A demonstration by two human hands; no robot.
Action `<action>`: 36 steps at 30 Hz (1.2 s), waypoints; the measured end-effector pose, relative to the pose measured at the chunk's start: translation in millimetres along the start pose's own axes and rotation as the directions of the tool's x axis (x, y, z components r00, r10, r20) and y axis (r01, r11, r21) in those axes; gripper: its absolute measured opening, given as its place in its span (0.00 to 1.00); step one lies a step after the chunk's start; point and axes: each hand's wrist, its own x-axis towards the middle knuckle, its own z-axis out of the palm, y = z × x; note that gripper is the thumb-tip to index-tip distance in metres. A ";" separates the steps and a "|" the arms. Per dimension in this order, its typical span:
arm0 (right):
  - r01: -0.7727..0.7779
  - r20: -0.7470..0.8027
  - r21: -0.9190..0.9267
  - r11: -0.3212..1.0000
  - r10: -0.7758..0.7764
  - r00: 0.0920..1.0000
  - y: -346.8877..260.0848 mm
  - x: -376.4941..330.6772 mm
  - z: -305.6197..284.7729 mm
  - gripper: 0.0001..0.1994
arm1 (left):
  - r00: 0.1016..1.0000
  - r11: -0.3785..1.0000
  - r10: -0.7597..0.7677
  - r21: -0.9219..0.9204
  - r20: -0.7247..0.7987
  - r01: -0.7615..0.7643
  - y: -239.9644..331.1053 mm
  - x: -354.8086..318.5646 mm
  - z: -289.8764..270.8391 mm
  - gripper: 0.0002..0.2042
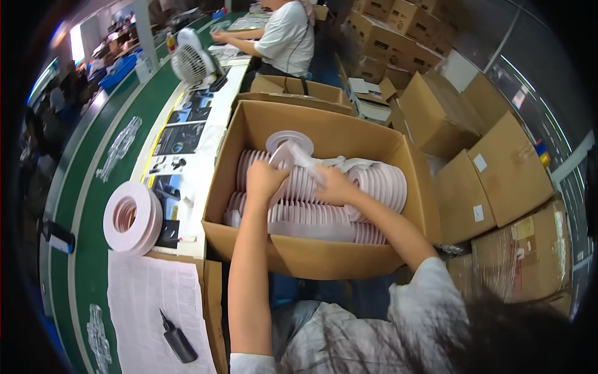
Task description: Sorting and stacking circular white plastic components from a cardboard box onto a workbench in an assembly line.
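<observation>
- A flat white ring (281, 163) is over the middle of the open carton, tipped up steeply on edge; its long visible axis rises from near the wrist toward the far wall, leaning slightly right.
- The left hand (265, 181) grips this ring at its left edge, fingers curled round it.
- The right hand (336, 185) pinches a thin, translucent white wrap (303, 156), which slants from upper left down to those fingers.
- Below, ribbed rows of matching rings (305, 213) stand on edge, packed face to face, running left to right; at the right, some turn their round faces toward the near side.
- One loose ring (301, 138) lies nearly flat by the far wall.
- Soft white sheeting (311, 231) covers part of the nearest row.
- The carton (324, 265) is plain brown corrugated cardboard.
- Left of it, a white worktable (198, 215) carries a ring stack (143, 194), a paper sheet (149, 290) and a black nozzle bottle (179, 345).
- Beyond are a green conveyor belt (93, 218), a white fan (191, 64), a seated co-worker (289, 40) and piled boxes (507, 168).
</observation>
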 end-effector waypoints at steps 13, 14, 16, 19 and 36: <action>-0.406 -0.172 0.489 0.772 0.542 0.823 -0.6 -6.3 -18.2 0.07 | 0.999 0.986 0.012 0.169 -0.044 -0.005 -10.0 -9.7 -8.8 0.12; -0.407 -0.170 0.488 0.772 0.541 0.823 -0.6 -2.1 -22.7 0.07 | 0.999 0.986 0.011 0.168 -0.044 -0.003 -5.8 -10.0 -8.1 0.12; -0.132 -0.663 0.503 0.854 0.479 0.575 -1.1 4.1 -29.3 0.07 | 0.996 0.981 0.081 0.180 -0.045 -0.071 3.6 -11.2 -5.4 0.11; -0.045 -0.422 0.146 0.988 0.104 0.901 -14.0 -7.3 -31.6 0.04 | 0.995 0.993 0.098 0.058 0.030 -0.099 6.2 -7.7 -7.9 0.12; 0.133 -0.160 -0.290 0.948 -0.185 0.970 10.7 -3.6 -30.9 0.06 | 0.990 0.980 -0.015 -0.193 0.139 0.042 -2.5 -3.2 -8.4 0.12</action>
